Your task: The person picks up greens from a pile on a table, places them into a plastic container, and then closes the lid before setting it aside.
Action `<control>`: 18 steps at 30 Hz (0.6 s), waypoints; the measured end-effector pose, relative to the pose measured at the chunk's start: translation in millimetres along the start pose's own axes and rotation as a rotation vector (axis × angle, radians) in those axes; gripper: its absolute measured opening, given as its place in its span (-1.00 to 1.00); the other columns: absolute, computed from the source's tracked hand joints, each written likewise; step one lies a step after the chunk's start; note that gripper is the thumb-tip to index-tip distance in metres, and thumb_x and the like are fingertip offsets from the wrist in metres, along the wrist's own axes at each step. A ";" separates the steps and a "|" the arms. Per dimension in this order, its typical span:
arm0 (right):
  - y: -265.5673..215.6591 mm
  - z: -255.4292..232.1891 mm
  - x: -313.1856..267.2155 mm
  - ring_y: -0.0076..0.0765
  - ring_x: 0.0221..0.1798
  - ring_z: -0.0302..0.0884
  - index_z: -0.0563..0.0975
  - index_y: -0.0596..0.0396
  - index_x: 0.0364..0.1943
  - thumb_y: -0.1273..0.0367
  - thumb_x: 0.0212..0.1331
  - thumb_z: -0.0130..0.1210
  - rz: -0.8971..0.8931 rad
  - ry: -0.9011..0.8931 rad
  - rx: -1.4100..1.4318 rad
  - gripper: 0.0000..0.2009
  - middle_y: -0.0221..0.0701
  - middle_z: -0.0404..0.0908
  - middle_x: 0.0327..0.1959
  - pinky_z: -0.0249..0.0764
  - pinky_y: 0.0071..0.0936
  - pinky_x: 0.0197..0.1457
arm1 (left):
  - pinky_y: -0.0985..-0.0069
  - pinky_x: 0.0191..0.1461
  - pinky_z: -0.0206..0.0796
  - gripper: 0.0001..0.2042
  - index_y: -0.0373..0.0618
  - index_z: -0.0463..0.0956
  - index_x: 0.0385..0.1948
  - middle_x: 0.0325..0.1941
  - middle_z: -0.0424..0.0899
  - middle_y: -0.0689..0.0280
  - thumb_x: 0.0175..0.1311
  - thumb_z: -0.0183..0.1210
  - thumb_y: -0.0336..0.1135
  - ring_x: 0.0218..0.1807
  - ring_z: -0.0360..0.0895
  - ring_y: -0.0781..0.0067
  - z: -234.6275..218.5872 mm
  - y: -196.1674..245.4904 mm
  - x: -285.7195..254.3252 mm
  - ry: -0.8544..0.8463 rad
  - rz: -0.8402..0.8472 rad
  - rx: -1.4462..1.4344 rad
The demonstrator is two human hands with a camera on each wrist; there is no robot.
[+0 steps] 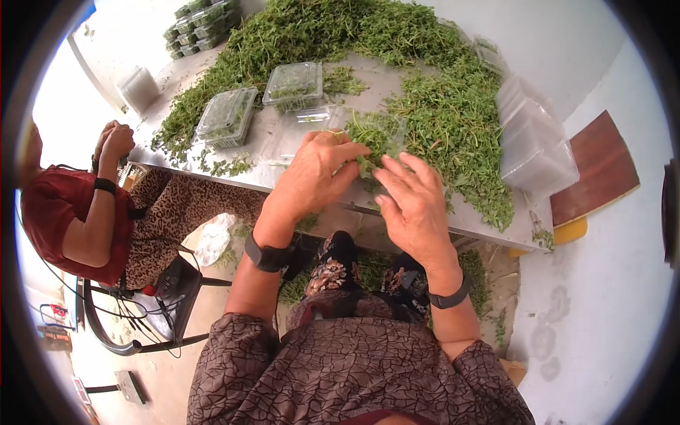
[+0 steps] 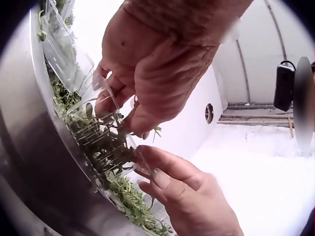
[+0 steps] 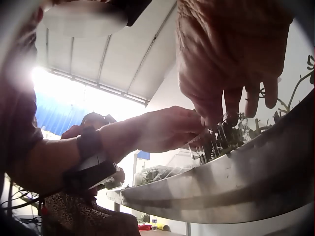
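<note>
A clear plastic container (image 2: 106, 142) filled with green sprigs (image 1: 372, 129) lies at the table's near edge, its lid side folded open. My left hand (image 1: 319, 166), seen large in the left wrist view (image 2: 152, 73), curls its fingers round the container's edge, with the thumb at the greens. Opposite it, my right hand (image 1: 418, 212) has its fingers spread and nearly straight, the tips touching the container's near corner and the greens. In the right wrist view the right hand (image 3: 231, 64) points down over the sprigs, beside the left hand (image 3: 165, 128).
Two closed filled boxes (image 1: 294, 83) stand left of the container. Loose greens (image 1: 453, 106) are heaped behind and to the right. Stacked empty containers (image 1: 535, 145) stand at the right edge, filled ones (image 1: 202, 25) at the back left. A seated person (image 1: 78, 219) is at the left.
</note>
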State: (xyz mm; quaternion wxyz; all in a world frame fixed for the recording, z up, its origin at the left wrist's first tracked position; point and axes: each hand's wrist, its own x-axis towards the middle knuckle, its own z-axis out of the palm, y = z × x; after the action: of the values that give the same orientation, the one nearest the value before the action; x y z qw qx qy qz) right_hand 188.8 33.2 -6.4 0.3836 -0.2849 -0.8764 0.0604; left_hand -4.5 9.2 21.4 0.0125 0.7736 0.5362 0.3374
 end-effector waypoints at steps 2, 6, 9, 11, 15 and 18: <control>-1.6 3.1 1.3 -0.08 0.19 0.32 0.56 0.16 -0.10 0.48 -0.05 0.21 0.011 0.008 0.036 -0.66 -0.27 0.56 0.02 0.17 -0.10 0.29 | 0.26 0.04 0.31 -0.68 -0.16 0.57 -0.13 -0.19 0.61 0.08 -0.01 0.14 -0.50 -0.17 0.55 0.09 1.6 1.3 2.4 0.049 0.010 0.039; 1.0 4.1 4.4 -0.08 0.16 0.35 0.57 0.16 -0.13 0.49 -0.05 0.19 -0.028 0.030 0.011 -0.69 -0.28 0.59 -0.03 0.18 -0.09 0.28 | 0.24 -0.09 0.39 -0.61 -0.19 0.51 -0.03 -0.20 0.60 0.01 0.00 0.11 -0.53 -0.20 0.56 0.00 -1.8 3.2 12.9 0.109 -0.079 -0.074; 1.2 6.0 4.0 -0.10 0.13 0.38 0.57 0.16 -0.15 0.50 -0.04 0.18 -0.034 0.064 0.028 -0.71 -0.29 0.60 -0.06 0.18 -0.08 0.27 | 0.25 -0.15 0.41 -0.58 -0.22 0.48 -0.01 -0.23 0.60 -0.06 -0.02 0.08 -0.57 -0.23 0.57 -0.07 4.2 0.4 21.6 0.053 -0.069 -0.039; 2.3 4.1 5.5 -0.11 0.11 0.39 0.58 0.16 -0.15 0.50 -0.04 0.18 -0.033 0.091 0.056 -0.72 -0.29 0.60 -0.06 0.19 -0.08 0.27 | 0.25 -0.17 0.41 -0.58 -0.22 0.48 -0.01 -0.25 0.60 -0.08 -0.03 0.06 -0.60 -0.25 0.57 -0.09 8.3 -2.6 21.4 0.012 -0.033 -0.033; 2.5 -1.3 7.2 -0.15 0.10 0.41 0.58 0.14 -0.15 0.49 -0.03 0.16 -0.042 0.158 0.063 -0.72 -0.30 0.60 -0.06 0.19 -0.09 0.27 | 0.21 -0.20 0.40 -0.52 -0.22 0.41 0.06 -0.32 0.61 -0.08 -0.04 0.02 -0.64 -0.27 0.55 -0.12 9.5 0.4 18.9 0.008 0.022 -0.029; -7.0 -1.9 12.6 -0.13 0.10 0.41 0.58 0.12 -0.13 0.50 -0.03 0.15 -0.089 0.132 0.057 -0.70 -0.30 0.60 -0.04 0.19 -0.09 0.27 | 0.20 -0.21 0.39 -0.47 -0.21 0.35 0.12 -0.33 0.61 -0.07 -0.04 0.02 -0.65 -0.27 0.55 -0.13 11.4 2.9 20.5 -0.003 -0.009 -0.043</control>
State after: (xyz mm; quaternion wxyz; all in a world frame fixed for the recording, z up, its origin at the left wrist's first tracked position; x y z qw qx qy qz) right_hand 180.1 34.0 5.2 0.4509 -0.2381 -0.8588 0.0493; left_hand 8.0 29.0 24.1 0.0313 0.7712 0.5322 0.3478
